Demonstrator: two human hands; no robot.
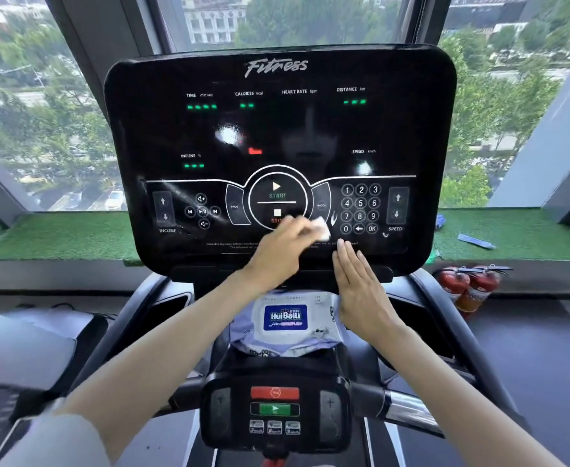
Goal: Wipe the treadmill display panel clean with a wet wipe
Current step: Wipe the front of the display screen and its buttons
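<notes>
Two hands at frame centre: left hand (277,252) grips wet wipe (322,230) against display panel (277,129), lower centre; right hand (357,284) flat, released, at lower edge; upper panel judged not yet wiped.

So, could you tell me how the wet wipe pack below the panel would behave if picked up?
The wet wipe pack would probably sag: its film wrapper looks crumpled and soft. It lies flat, so rolling seems unlikely. Its glossy film may be slippery.

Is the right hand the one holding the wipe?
No, the left hand grips the wipe against the display panel, while the right hand is flat and empty.
</notes>
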